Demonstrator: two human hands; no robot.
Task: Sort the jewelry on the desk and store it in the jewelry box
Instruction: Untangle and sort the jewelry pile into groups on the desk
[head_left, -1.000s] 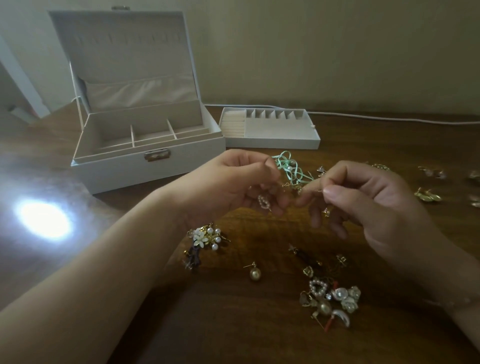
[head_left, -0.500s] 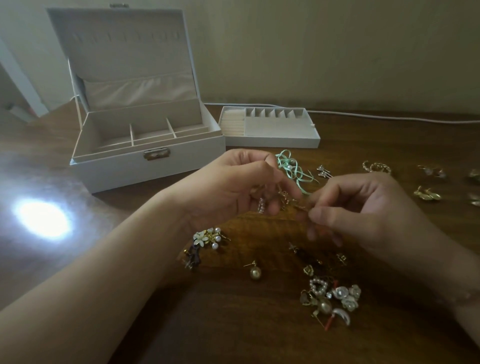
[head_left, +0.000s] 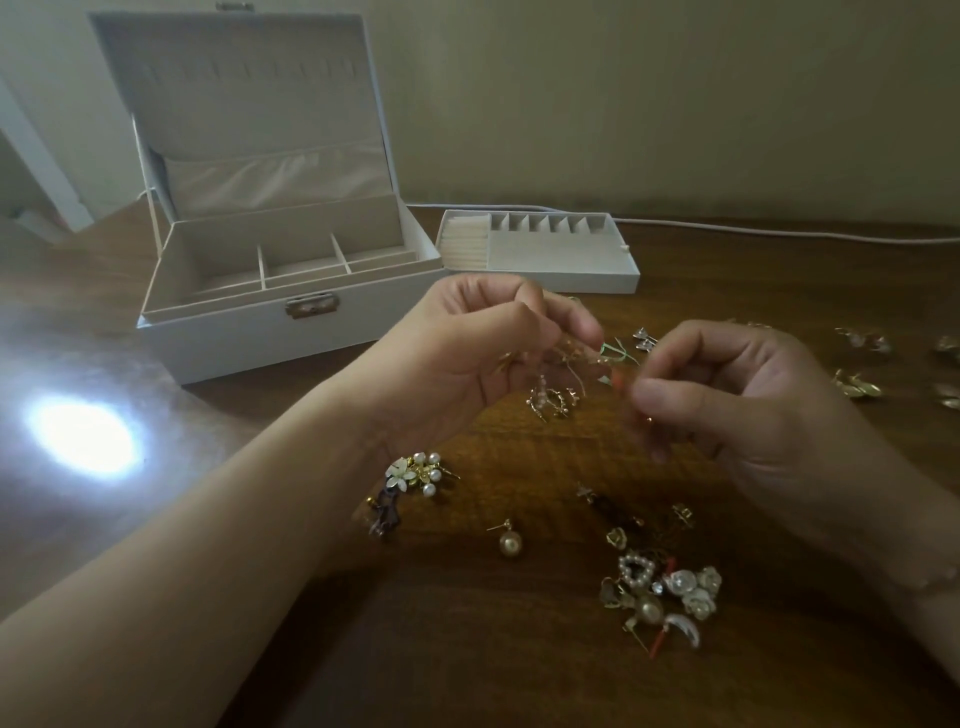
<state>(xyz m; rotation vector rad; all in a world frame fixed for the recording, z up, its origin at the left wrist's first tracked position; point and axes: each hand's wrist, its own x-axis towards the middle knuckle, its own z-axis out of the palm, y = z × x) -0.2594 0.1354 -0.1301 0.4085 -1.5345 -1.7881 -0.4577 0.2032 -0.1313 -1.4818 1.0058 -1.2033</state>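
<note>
- The left hand (head_left: 483, 353) has its grip clamped on a tangled cluster of earrings (head_left: 553, 397), held above the desk (head_left: 467, 665); its fingertips cover the top of the cluster, so which pieces are pinched is unclear.
- The right hand (head_left: 727, 395) has thumb and forefinger pressed together at the cluster's right end, on something small, motion-blurred and hard to make out.
- A mint-green ribbon piece (head_left: 615, 353) shows only as slivers between the hands.
- The jewelry box (head_left: 260, 332) stands open at back left, its compartments partly hidden by the front wall.
- Its removable tray (head_left: 561, 275) sits on the desk just right of the box.
- Loose on the desk: a flower-and-pearl piece (head_left: 415, 470), a pearl drop earring (head_left: 510, 542), a pearl pile (head_left: 660, 592).
- Gold pieces (head_left: 857, 387) at the right edge are dim and partly cut off.
</note>
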